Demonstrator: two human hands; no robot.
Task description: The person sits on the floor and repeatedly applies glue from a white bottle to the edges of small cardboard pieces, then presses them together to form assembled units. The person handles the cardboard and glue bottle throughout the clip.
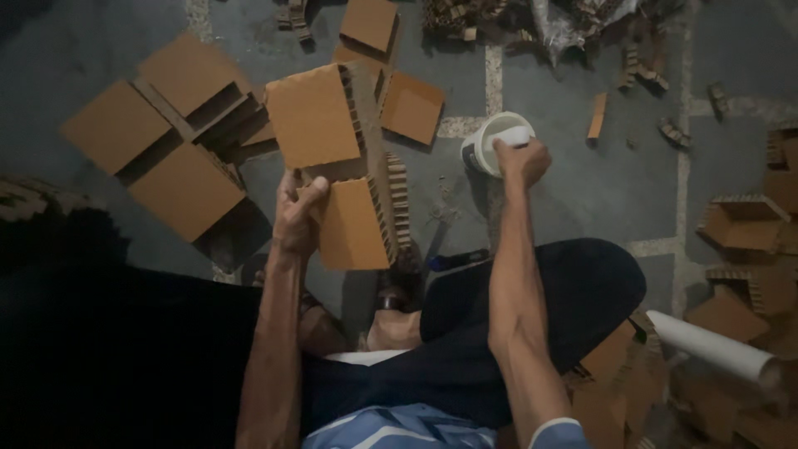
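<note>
Your left hand (pixel 298 218) clamps 1 honeycomb cardboard piece (pixel 339 166) by its notch, held off the floor. Right hand (pixel 522 160) is fisted in the white tub (pixel 485 143); a sideways tug may tip it.

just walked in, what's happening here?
A person sits on the floor. Their left hand holds up a brown honeycomb cardboard piece, folded into thick panels. Their right hand reaches into a small white plastic tub standing on the grey floor. More cardboard panels lie about.
</note>
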